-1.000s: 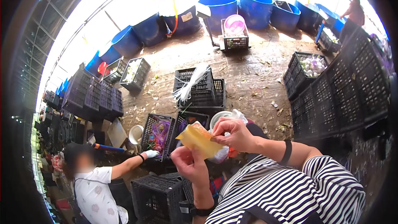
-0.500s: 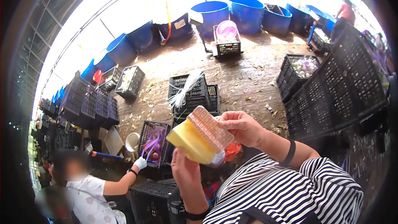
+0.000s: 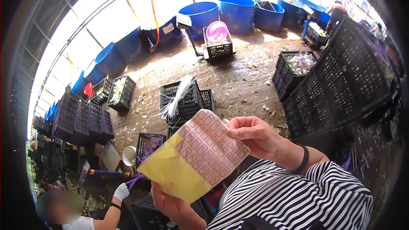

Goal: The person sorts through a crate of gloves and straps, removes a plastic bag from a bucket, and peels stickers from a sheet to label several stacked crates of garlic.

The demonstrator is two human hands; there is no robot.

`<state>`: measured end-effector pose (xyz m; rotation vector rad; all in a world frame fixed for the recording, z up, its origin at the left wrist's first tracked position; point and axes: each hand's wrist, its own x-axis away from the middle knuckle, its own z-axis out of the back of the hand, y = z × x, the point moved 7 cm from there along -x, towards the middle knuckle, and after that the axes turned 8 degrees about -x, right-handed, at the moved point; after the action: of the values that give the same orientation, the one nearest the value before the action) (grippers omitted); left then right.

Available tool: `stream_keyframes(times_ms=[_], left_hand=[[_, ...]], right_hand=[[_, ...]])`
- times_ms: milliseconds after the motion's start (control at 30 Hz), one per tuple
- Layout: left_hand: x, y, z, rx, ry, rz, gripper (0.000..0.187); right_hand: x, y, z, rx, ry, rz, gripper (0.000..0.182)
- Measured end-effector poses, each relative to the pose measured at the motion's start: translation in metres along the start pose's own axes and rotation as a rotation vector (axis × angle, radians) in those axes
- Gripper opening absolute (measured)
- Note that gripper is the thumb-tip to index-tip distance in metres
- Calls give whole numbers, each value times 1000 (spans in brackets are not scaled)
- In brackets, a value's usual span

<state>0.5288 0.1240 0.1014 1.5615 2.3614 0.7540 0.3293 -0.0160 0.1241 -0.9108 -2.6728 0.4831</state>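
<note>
A sticker sheet [image 3: 204, 153] is held up in front of my body, slanted across the view. Rows of small red-outlined labels cover its upper right part, while the lower left part is bare yellow backing. My right hand [image 3: 257, 136] pinches the upper right edge between thumb and fingers. Along the bottom edge, my left hand [image 3: 172, 204] grips the sheet, with some of its fingers hidden behind it. Just beyond the sheet stands a black crate [image 3: 181, 98] with a bundle of white ties [image 3: 177, 100] on top.
At lower left, a co-worker's white-gloved hand [image 3: 121, 191] holds purple strips [image 3: 135, 180] near a crate [image 3: 149, 142] containing more. A white bucket [image 3: 129, 156] lies nearby. Stacked black crates [image 3: 341, 76] line the right side. Blue tubs [image 3: 236, 15] and a pink basin [image 3: 217, 32] are farther back.
The sticker sheet has come round flatter toward me, showing more labels, and my left hand has moved down and left with it. The co-worker's gloved hand has drawn purple strips away from the crate.
</note>
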Motion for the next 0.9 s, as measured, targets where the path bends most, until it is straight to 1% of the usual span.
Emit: stream_keyframes(times_ms=[33, 100, 133, 200, 233, 300, 333, 400, 433, 500, 533, 567, 633, 700, 767, 800, 833, 900], left_hand=[[2, -1, 2, -3, 5, -1, 43], [11, 9, 4, -156, 165, -202, 42], [13, 5, -1, -159, 169, -202, 42], [22, 12, 0, -442, 410, -344, 38], [22, 10, 1, -443, 412, -343, 38], [23, 13, -3, -602, 366, -421, 35], [23, 14, 0, -604, 367, -420, 35], [17, 10, -4, -575, 154, -330, 32], [12, 6, 1, -574, 146, -324, 32], [-5, -15, 3, -383, 123, -165, 30], [-15, -34, -1, -202, 91, 15, 44], [-22, -45, -6, -199, 69, 41, 44], [-37, -78, -17, -400, -123, 75, 49], [-49, -106, -33, -395, -201, 132, 46], [-55, -136, -53, -175, -161, 369, 41], [-54, -146, -78, -99, -317, 482, 46], [-54, -157, -89, -87, -355, 517, 46], [-43, -178, -99, -38, -381, 671, 53]], right_hand=[[1, -1, -1, -4, 1, -4, 7], [1, -4, -5, -5, -28, 20, 6], [1, -4, -4, -9, -27, 17, 6], [1, -5, -6, -20, -65, 9, 5], [2, -5, -6, -22, -64, 7, 5], [2, -6, -6, -5, -57, 17, 5], [1, -6, -5, -7, -56, 16, 5], [-1, -9, -1, 75, -77, 68, 6], [-2, -11, 2, 76, -73, 78, 6], [-1, -22, 13, 214, 14, 215, 7], [2, -28, 22, 344, 74, 280, 8], [6, -32, 26, 348, 94, 307, 8], [27, -50, 29, 554, 174, 516, 8], [54, -63, 36, 595, 294, 594, 8], [84, -70, 46, 641, 421, 656, 8], [100, -73, 54, 682, 506, 704, 8], [115, -78, 54, 693, 538, 745, 8], [141, -81, 59, 659, 629, 762, 7]])
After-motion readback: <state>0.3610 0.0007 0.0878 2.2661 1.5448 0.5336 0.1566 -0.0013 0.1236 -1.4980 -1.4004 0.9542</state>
